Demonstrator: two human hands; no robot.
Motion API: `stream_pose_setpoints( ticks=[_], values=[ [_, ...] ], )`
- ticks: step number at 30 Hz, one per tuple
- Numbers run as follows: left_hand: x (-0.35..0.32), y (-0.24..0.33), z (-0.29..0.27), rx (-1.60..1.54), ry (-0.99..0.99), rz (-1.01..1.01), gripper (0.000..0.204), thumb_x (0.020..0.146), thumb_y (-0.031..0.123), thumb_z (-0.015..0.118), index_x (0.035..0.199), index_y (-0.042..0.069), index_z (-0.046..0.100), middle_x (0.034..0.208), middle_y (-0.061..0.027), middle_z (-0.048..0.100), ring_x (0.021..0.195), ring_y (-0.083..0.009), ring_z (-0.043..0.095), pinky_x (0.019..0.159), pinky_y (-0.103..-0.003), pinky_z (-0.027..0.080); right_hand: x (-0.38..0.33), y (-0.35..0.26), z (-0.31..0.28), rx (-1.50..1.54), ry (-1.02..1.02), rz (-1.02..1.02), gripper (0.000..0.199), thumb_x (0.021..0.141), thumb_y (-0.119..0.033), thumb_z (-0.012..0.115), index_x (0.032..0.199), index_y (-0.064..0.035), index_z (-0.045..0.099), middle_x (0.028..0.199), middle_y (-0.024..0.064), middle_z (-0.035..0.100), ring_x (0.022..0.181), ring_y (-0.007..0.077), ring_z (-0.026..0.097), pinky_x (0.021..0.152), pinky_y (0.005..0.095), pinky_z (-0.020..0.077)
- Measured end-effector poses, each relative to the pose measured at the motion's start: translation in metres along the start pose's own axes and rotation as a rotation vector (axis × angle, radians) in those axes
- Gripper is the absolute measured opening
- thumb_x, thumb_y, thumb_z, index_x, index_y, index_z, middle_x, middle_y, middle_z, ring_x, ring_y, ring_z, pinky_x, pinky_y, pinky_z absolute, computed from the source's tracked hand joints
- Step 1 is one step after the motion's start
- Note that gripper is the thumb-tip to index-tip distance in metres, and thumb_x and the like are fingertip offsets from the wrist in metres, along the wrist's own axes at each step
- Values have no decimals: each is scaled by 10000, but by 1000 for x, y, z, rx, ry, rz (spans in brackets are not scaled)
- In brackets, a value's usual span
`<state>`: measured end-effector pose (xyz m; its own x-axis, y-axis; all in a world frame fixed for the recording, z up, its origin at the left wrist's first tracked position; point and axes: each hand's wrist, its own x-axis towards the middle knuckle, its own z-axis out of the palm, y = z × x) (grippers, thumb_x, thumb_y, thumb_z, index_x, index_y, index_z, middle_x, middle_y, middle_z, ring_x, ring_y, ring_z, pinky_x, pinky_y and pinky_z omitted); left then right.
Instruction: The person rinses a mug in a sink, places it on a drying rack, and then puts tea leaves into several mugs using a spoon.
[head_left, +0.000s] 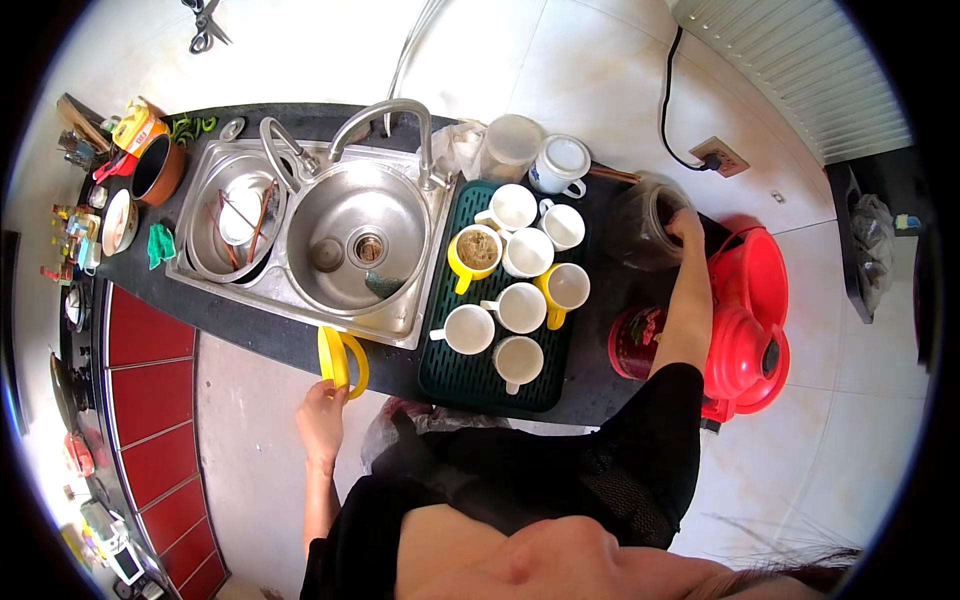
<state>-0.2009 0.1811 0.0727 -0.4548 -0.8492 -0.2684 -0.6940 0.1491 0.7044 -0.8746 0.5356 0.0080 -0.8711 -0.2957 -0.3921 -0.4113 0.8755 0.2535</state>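
Note:
My left hand (320,418), in front of the sink's near edge, pinches a yellow lid (332,358) with a large loop handle, tilted on edge. My right arm stretches to the far right of the counter. There my right hand (685,226) grips the rim of a clear brownish jar (632,232), with some fingers hidden inside its mouth. Between my hands, a dark green drain tray (450,385) holds several white mugs (520,307) and two yellow ones. The left yellow mug (478,250) has something brown in it.
A double steel sink (425,250) with a green scrubber lies left of the tray. Behind the tray stand a clear container (512,145) and a lidded white mug (560,165). Right are a dark red floral canister (635,342) and red plastic ware (745,340). A black cord (668,110) hangs behind.

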Motion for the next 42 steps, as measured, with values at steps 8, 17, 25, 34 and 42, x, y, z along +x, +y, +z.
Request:
stream_pose_setpoints(
  ticks=[8,17,25,34,42],
  values=[
    [-1,8,8,-79,-11,0,205,770,80,606,927,-51,589,797,-159,636,720,-192,619,665,-270,465,-36,-36,-9,201,167,56,248,766,-117,481,995,-111,576,1044,142,584,1004,309,546,807,411,451],
    [4,-3,18,-78,0,142,114,781,23,615,891,-7,609,683,-36,608,592,-57,530,557,-201,426,-64,-47,-53,272,314,259,155,679,-147,612,819,-81,605,897,162,620,923,322,576,777,407,467],
    [2,2,10,-84,-61,102,211,760,93,620,923,-38,594,772,-150,633,707,-180,607,665,-285,465,-75,-28,-46,694,631,283,131,700,-177,611,819,-133,646,813,118,641,792,286,617,708,369,482],
    [7,-5,8,-120,-52,115,197,760,68,623,928,-32,597,769,-139,638,700,-174,608,659,-276,466,-75,-33,-56,907,916,326,97,714,-163,607,750,-83,646,734,117,639,720,269,629,679,350,486],
    [10,-3,3,-149,-60,140,179,765,55,616,919,-33,593,757,-127,632,696,-161,601,658,-274,465,-71,-30,-33,832,837,294,103,718,-131,613,796,-68,637,713,90,639,658,192,628,634,303,489]
  ],
)
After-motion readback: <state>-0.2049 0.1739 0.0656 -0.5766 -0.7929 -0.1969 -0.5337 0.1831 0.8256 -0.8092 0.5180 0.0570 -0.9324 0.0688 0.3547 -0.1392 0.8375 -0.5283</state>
